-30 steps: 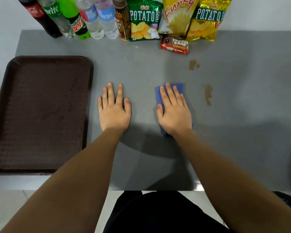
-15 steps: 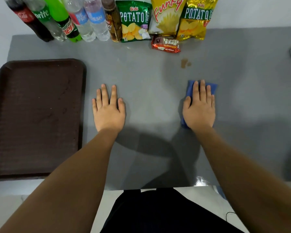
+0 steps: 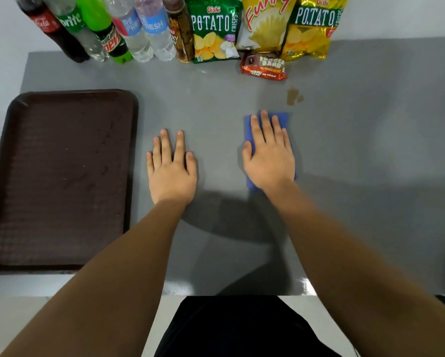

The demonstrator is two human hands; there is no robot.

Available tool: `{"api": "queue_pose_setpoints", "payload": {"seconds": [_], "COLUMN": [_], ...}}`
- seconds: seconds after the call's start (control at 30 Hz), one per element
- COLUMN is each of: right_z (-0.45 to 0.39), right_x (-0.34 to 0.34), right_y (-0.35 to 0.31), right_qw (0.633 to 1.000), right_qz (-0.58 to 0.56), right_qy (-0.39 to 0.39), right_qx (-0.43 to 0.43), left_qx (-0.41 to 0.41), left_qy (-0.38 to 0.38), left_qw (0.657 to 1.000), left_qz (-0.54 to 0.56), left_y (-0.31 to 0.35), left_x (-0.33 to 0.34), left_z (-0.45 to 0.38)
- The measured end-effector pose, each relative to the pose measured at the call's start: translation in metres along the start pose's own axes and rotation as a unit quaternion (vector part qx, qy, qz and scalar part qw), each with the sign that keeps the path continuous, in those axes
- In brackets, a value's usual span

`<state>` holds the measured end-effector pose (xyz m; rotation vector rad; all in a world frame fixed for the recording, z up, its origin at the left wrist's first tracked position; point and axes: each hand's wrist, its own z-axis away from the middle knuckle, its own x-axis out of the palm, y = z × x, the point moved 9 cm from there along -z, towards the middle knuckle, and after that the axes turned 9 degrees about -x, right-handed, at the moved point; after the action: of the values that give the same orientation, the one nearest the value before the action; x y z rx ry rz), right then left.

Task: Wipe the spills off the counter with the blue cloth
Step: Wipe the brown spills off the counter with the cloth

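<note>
The blue cloth [image 3: 284,119] lies flat on the grey counter [image 3: 370,155], right of centre. My right hand [image 3: 269,155] presses on it, palm down, fingers spread forward, and hides most of it. A small brown spill [image 3: 292,96] with a smaller drop beside it sits just beyond the cloth's far right corner, apart from it. My left hand [image 3: 171,167] rests flat on the bare counter to the left, holding nothing.
A dark brown tray [image 3: 61,176] fills the left side. Along the back wall stand several drink bottles [image 3: 108,29] and chip bags [image 3: 213,29], with a red snack pack [image 3: 264,67] lying in front of them, close to the spill.
My right hand slid the cloth right over the nearer brown spill, then back left. That spill no longer shows. My left hand stayed put.
</note>
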<state>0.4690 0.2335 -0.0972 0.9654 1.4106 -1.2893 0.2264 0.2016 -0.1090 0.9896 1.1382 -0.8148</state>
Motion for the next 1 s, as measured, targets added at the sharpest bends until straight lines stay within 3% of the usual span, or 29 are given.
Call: {"api": "queue_pose_setpoints", "payload": {"seconds": [0.3, 0.47, 0.6, 0.77, 1.0], "right_z": [-0.063, -0.041, -0.006, -0.002, -0.074], "right_x": [-0.023, -0.029, -0.021, -0.011, -0.021], "right_y": [0.076, 0.099, 0.081, 0.047, 0.082], "right_qw": [0.998, 0.99, 0.982, 0.986, 0.986], "right_qz": [-0.018, -0.017, -0.017, -0.001, -0.024], "right_qy": [0.008, 0.032, 0.052, 0.048, 0.038], "right_qx": [0.057, 0.136, 0.183, 0.161, 0.163], "left_qx": [0.009, 0.006, 0.003, 0.002, 0.001], "left_qy": [0.01, 0.007, 0.003, 0.006, 0.017], "left_qw": [1.0, 1.0, 1.0, 1.0, 1.0], "left_qz": [0.007, 0.01, 0.011, 0.009, 0.013], "left_y": [0.0, 0.001, 0.001, 0.002, 0.001], "left_x": [-0.003, -0.005, -0.005, -0.003, -0.006], "left_z": [0.001, 0.001, 0.0, -0.001, 0.0]}}
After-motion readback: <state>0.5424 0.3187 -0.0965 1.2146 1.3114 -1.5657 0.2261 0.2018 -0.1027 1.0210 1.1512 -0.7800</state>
